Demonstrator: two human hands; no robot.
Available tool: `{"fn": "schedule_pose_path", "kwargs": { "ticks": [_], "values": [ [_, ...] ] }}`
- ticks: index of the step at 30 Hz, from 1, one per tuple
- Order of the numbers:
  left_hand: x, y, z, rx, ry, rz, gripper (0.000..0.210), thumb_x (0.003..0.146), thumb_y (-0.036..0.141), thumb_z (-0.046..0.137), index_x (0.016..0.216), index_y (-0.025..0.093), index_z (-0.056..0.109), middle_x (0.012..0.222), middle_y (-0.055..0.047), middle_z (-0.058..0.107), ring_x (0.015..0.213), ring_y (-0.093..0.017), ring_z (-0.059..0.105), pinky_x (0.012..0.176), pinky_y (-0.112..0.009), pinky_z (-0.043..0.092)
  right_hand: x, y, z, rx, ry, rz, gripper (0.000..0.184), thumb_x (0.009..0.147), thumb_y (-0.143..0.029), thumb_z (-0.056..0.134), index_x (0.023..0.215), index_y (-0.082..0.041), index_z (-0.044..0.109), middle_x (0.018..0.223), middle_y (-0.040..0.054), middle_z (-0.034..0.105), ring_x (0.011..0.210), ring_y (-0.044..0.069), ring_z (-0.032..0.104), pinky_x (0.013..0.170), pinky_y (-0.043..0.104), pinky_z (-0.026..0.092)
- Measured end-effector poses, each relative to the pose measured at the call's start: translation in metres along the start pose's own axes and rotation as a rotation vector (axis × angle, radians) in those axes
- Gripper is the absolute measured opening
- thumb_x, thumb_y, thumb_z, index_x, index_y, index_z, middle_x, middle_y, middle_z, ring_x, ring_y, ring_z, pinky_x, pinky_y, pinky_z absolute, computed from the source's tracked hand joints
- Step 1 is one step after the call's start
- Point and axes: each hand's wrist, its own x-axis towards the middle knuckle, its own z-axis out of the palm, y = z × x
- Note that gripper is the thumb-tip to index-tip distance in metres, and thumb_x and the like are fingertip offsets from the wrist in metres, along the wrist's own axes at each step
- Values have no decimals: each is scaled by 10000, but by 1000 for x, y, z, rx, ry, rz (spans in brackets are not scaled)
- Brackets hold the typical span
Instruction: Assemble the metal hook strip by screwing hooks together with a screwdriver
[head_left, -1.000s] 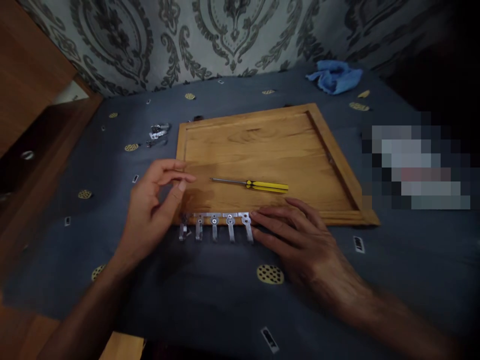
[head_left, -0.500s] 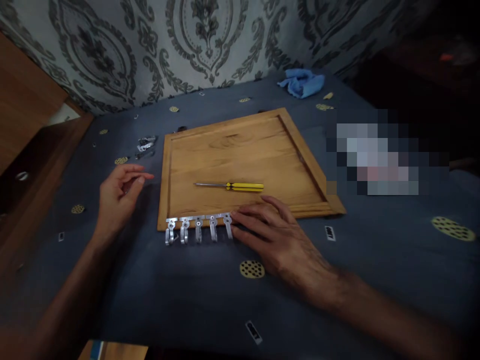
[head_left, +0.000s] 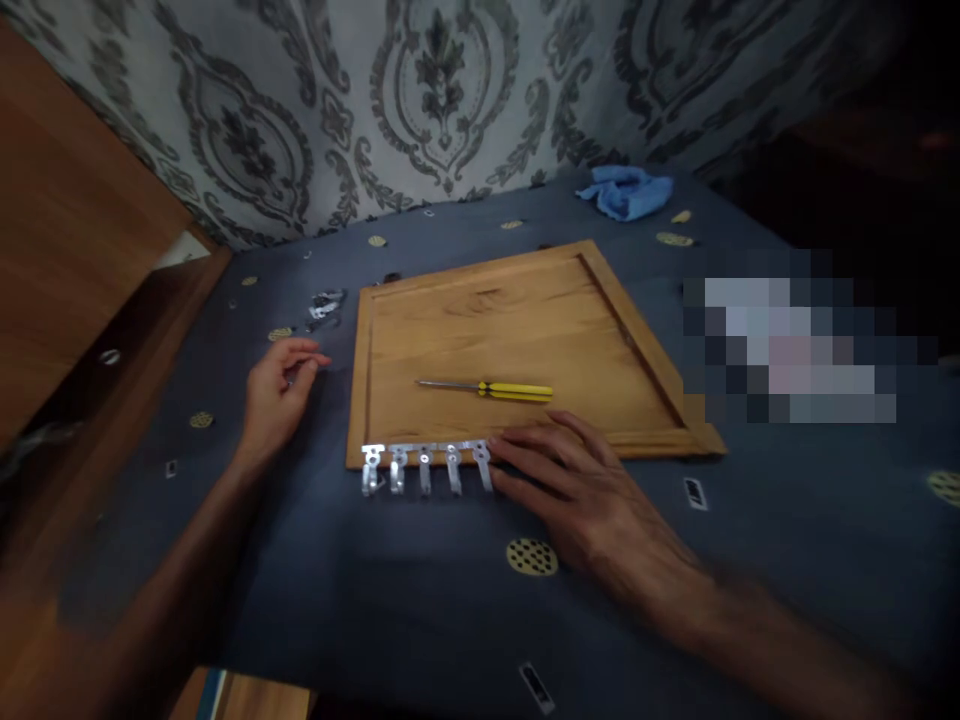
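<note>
A framed wooden panel (head_left: 480, 325) lies on the dark blue cloth. Along its near edge runs a silver hook rail (head_left: 425, 460) with several hooks hanging over the side. My right hand (head_left: 585, 490) rests at the rail's right end, fingers stretched over the panel's edge and the fingertips at the metal. On the panel lies a yellow-handled screwdriver (head_left: 516, 391), its shaft pointing left. My left hand (head_left: 279, 395) hovers left of the panel, fingers curled and thumb close to them; whatever is between them is too small to make out.
Small loose metal pieces (head_left: 326, 307) lie beyond my left hand. A crumpled blue cloth (head_left: 626, 192) sits at the back right. Patterned fabric (head_left: 442, 100) hangs behind, and wooden furniture (head_left: 82, 180) stands at the left. An area at the right is pixelated.
The whole view has shifted, so everything appears a little further right and lower. My left hand seems slightly nearer the panel; my right hand stays at the rail's end.
</note>
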Motion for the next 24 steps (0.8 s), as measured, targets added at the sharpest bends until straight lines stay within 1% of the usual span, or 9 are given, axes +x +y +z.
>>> {"fn": "schedule_pose_path", "kwargs": {
  "ticks": [3,5,6,9,10,12,17,22,24],
  "values": [
    [12,-13,-4,79,16,39,164,918,227,536,1045,208,639,979,-45,766,969,-219,711,866,-362,546,-8,10,10,2,62,-62,388,963,-171,478,1287,-258,673,1275,62,739,1224,230,619,1089,528,465],
    [26,-25,-6,122,49,49,178,936,156,512,1043,198,647,1019,-54,757,1000,-210,704,918,-378,544,-12,20,17,-67,73,-68,416,958,-162,489,1309,-288,672,1250,46,753,1200,230,639,1056,517,486],
    [34,-31,-5,142,65,48,180,952,141,511,1050,193,653,1021,-57,753,999,-208,700,926,-389,548,-12,24,19,-93,98,-111,396,956,-181,498,1287,-283,689,1213,51,767,1164,236,656,1025,507,504],
    [56,-47,1,187,89,42,175,1000,268,603,1120,153,658,1092,-74,715,1019,-221,691,910,-433,574,-12,34,20,-136,76,-231,391,934,-257,559,1299,-304,693,1239,39,765,1137,244,679,981,479,537],
    [62,-52,4,199,88,42,248,995,336,636,1165,156,655,1154,-81,695,1029,-223,686,909,-441,582,-12,36,20,-134,77,-241,399,926,-248,561,1293,-322,698,1235,31,768,1130,240,686,983,472,538],
    [69,-59,12,221,81,44,312,994,369,643,1233,168,640,1243,-97,667,1067,-233,677,920,-453,587,-12,38,21,-142,72,-224,417,915,-219,545,1283,-333,704,1247,23,765,1137,241,689,1001,471,527],
    [71,-71,24,262,54,41,337,993,364,643,1272,177,626,1298,-107,645,1109,-247,665,940,-469,582,-21,45,32,-169,154,-277,407,929,-292,519,1293,-328,698,1219,24,775,1094,259,699,962,471,529],
    [67,-81,16,270,43,20,340,994,365,643,1275,176,623,1292,-106,647,1098,-244,669,930,-463,587,-32,53,43,-77,119,-210,400,926,-319,546,1293,-361,696,1241,21,764,1133,268,688,1039,493,499],
    [66,-85,12,268,42,10,337,995,365,640,1275,178,624,1291,-106,647,1093,-241,670,926,-459,588,-36,56,46,-58,121,-188,414,919,-313,558,1306,-378,690,1240,14,763,1125,270,689,1028,493,507]
  ]
}}
